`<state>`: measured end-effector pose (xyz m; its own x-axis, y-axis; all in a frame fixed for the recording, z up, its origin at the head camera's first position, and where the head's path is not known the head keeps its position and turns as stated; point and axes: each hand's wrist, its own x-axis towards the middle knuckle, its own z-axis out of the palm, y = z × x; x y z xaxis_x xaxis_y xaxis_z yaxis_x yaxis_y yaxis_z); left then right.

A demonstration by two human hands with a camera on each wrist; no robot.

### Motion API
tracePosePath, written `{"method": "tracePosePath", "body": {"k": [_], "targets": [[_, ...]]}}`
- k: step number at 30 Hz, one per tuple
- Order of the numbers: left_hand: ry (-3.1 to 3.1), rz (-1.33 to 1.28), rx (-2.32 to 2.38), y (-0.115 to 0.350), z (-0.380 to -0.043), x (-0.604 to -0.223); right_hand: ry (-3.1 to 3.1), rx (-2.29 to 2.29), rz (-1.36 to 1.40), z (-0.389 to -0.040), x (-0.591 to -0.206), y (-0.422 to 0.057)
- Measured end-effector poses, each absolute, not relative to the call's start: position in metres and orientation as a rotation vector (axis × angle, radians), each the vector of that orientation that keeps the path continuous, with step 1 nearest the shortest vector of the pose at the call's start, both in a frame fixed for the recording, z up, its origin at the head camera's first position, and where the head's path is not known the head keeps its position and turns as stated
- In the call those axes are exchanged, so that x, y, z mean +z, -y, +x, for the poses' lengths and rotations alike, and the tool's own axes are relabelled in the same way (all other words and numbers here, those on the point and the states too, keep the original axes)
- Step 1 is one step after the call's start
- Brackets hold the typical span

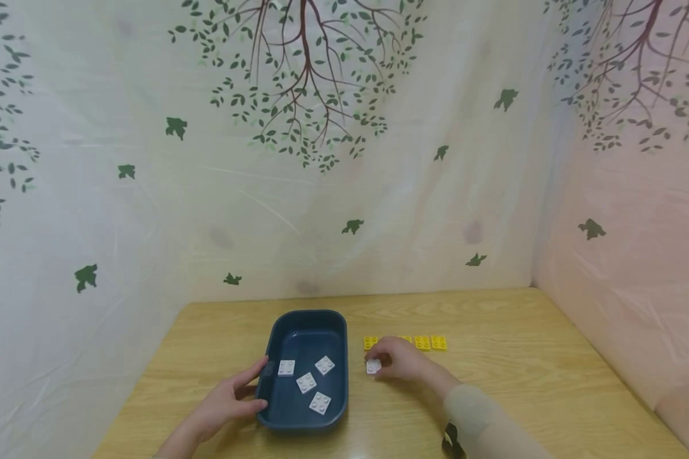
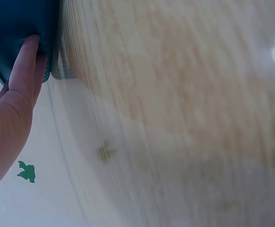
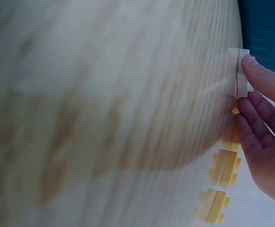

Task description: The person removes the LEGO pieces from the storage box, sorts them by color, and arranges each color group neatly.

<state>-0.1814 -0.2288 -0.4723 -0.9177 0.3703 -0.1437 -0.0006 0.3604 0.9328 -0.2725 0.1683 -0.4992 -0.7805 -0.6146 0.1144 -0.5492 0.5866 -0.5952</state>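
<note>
A white toy building brick (image 1: 372, 366) is between the thumb and fingers of my right hand (image 1: 400, 360), which pinches it at the tabletop just right of the tray. In the right wrist view the white brick (image 3: 243, 73) stands against the table surface under the thumb. My left hand (image 1: 229, 398) rests on the left side of a dark blue tray (image 1: 344, 382), its fingers fairly straight along the wall. The left wrist view shows a fingertip pressed to the tray's outer side (image 2: 14, 28). Inside the tray lie several white bricks (image 1: 319, 403), studs up.
Behind my right hand runs a row of yellow bricks (image 1: 439, 343), partly hidden by that hand. Everything stands on a wood-grain table (image 1: 522, 357). Pale curtains (image 1: 321, 255) printed with leaves and birds hang at the back and both sides.
</note>
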Motion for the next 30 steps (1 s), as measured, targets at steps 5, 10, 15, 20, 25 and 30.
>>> {"method": "tracePosePath", "body": {"k": [5, 10, 15, 20, 25, 30], "targets": [[-2.304, 0.321, 1.568, 0.228, -0.181, -0.471, -2.688, -0.981, -0.96, -0.271, -0.498, -0.168], [-2.297, 0.325, 1.57, 0.228, -0.18, -0.471, -2.675, -0.997, -0.963, -0.267, -0.495, -0.169], [-2.286, 0.323, 1.582, 0.227, -0.18, -0.47, -2.707, -0.961, -0.993, -0.266, -0.486, -0.17], [-2.288, 0.315, 1.573, 0.227, -0.18, -0.469, -2.688, -0.944, -0.985, -0.266, -0.47, -0.171], [-2.291, 0.307, 1.574, 0.227, -0.18, -0.469, -2.637, -0.951, -1.007, -0.267, -0.454, -0.17], [-2.307, 0.295, 1.568, 0.227, -0.18, -0.469, -2.603, -0.969, -1.028, -0.266, -0.442, -0.166]]}}
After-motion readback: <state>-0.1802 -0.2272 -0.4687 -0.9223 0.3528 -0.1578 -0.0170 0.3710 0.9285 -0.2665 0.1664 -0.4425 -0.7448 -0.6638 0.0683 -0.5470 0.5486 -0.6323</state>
